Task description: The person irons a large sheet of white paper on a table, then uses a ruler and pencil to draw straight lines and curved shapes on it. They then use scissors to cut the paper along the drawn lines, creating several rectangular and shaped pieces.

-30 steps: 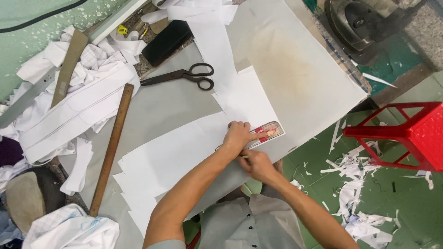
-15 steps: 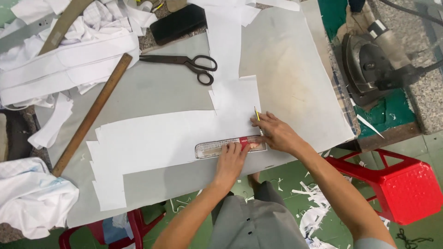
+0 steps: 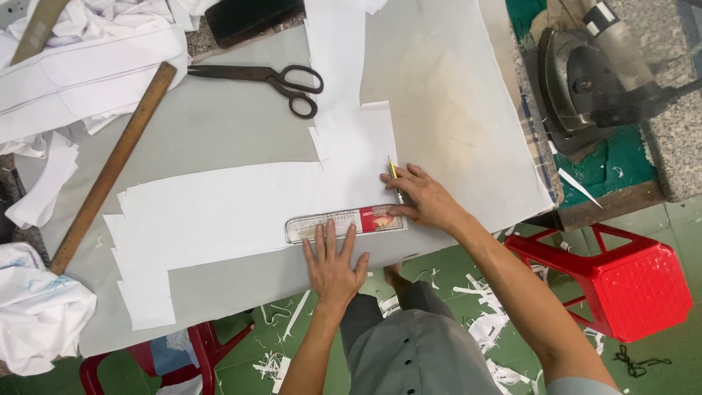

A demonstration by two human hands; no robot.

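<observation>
Clear plastic ruler (image 3: 344, 223) | left hand (image 3: 333, 265) flat, pressing it | right hand (image 3: 428, 199) grasping pencil (image 3: 393, 172)

**A:** where's everything sitting?

**B:** short ruler (image 3: 344, 222) lies on the paper sheets (image 3: 227, 208), lower centre. Scissors (image 3: 259, 79) are up top, long wooden ruler (image 3: 110, 170) runs diagonally at left, iron (image 3: 585, 80) upper right, stool (image 3: 621, 281) lower right.

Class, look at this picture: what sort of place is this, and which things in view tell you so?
Probably a tailoring or garment workshop: large dark scissors, a long wooden ruler and a heavy iron surround a table where white cut pieces lie under a clear ruler.
</observation>
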